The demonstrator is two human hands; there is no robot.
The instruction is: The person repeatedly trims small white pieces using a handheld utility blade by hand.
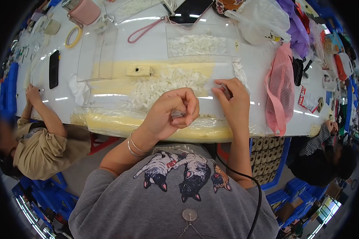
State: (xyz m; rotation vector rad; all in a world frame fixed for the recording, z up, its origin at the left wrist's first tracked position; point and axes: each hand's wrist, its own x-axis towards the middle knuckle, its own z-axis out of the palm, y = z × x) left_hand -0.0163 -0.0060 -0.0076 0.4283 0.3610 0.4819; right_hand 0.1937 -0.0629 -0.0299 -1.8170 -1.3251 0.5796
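My left hand (173, 111), with two bangles at its wrist, is raised over the table's near edge, its fingers curled around something small and greyish that I cannot make out. To its right, my right hand (233, 97) is over the table with thumb and forefinger apart; no object shows between them. A loose heap of white strips (163, 83) lies just beyond my left hand. Behind the heap sits a small pale block (139, 71) with a dark hole. More white strips fill a clear tray (175, 53) farther back.
Yellow padding (155, 125) under clear film lines the near edge. A pink mesh bag (281, 91) lies at right, a black phone (54, 69) and crumpled tissue (79, 89) at left. Co-workers sit at both sides. A black cable (256, 181) runs beside my right arm.
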